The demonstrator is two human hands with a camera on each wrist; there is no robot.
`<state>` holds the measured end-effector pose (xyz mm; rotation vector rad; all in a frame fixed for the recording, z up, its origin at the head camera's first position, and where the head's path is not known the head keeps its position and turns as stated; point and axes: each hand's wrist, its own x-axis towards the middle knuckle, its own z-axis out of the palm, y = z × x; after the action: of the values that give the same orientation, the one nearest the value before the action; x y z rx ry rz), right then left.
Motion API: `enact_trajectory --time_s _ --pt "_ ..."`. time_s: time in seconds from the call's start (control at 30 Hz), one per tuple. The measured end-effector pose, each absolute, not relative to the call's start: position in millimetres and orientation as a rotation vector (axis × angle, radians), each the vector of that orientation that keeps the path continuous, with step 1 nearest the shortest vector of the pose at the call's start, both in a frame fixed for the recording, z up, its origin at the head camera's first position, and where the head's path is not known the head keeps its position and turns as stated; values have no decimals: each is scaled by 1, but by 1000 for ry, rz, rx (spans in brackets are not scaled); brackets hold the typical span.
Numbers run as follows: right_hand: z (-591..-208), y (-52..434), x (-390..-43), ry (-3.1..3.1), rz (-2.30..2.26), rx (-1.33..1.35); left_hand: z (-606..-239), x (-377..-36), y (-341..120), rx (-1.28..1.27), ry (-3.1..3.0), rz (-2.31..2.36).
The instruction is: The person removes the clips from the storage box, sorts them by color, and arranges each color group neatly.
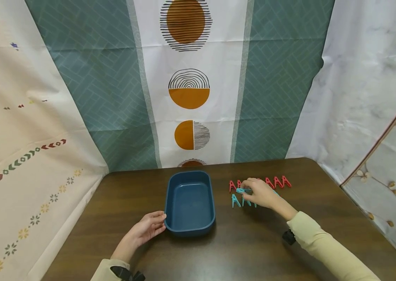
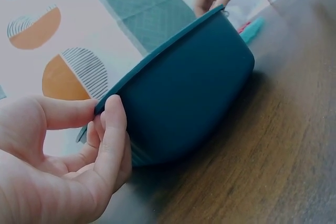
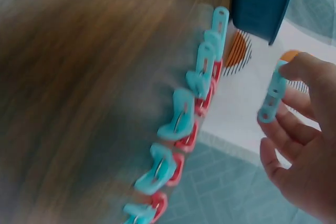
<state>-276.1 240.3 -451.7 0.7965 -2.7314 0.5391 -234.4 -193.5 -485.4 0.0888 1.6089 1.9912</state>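
A dark blue plastic basin stands on the table, its inside bare. My left hand pinches its rim at the near left corner; in the left wrist view the thumb lies on the rim and fingers press the outer wall. Right of the basin, my right hand holds a teal clothespin between thumb and fingers, raised off the table. Below that hand is a row of teal clothespins, partly hidden by it. Behind them runs a row of red clothespins, also partly covered.
The brown wooden table reaches back to a patterned curtain with orange and striped circles. Pale cloth hangs on the left, and a marbled, flowered cloth on the right.
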Motion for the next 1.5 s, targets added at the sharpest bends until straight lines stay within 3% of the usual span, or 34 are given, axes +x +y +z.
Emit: enact_trajectory --time_s 0.43,1.5 --pt "-453 273 -273 -2875 586 582 -486 -232 -197 87 1595 2008" --pt "-465 335 -269 -2980 691 -252 -491 -228 -199 103 1559 2048"
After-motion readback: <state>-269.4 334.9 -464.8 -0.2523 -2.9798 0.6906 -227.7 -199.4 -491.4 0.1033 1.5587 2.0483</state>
